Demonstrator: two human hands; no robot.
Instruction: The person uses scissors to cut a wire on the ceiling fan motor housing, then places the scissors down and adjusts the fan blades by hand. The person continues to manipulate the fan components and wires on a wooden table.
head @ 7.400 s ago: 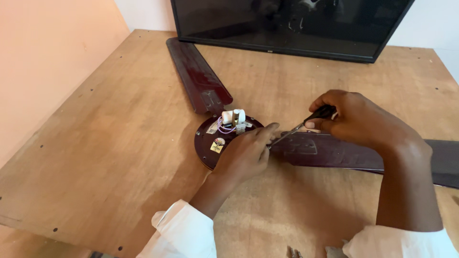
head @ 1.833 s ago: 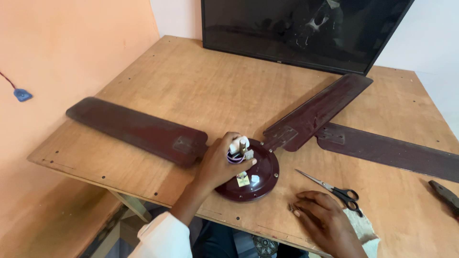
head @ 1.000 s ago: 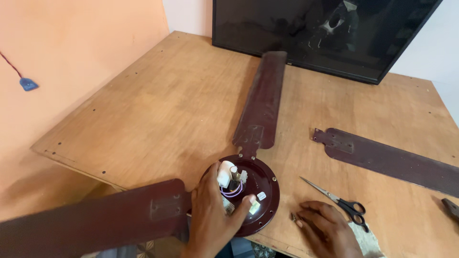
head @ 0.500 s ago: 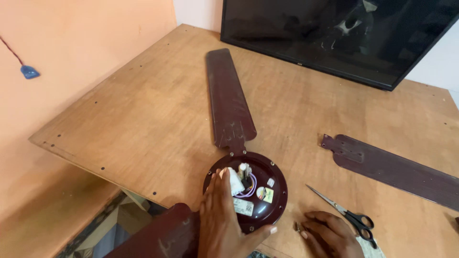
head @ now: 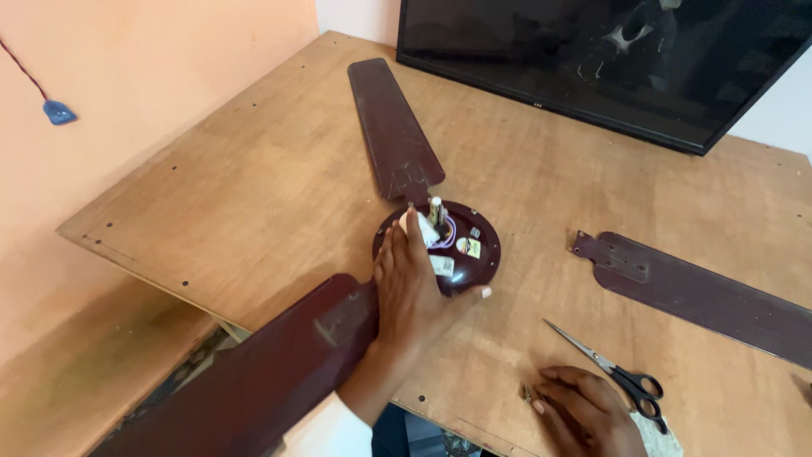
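Head view shows the left hand (head: 412,298) spread flat on the fan motor hub (head: 440,247) mid-table, blades running away and toward the viewer; the right hand (head: 588,412) rests loosely curled beside scissors (head: 611,371), farther off.

two bare hands, left hand (head: 410,292) with a white sleeve cuff (head: 326,432) at the wrist, right hand (head: 588,415) showing no rings

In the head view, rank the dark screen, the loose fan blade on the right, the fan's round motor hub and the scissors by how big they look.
1. dark screen, cut off by the frame
2. loose fan blade, also cut off at the right edge
3. motor hub, partly under the left hand
4. scissors, slimmer than the hub though about as long; this order is less sure.
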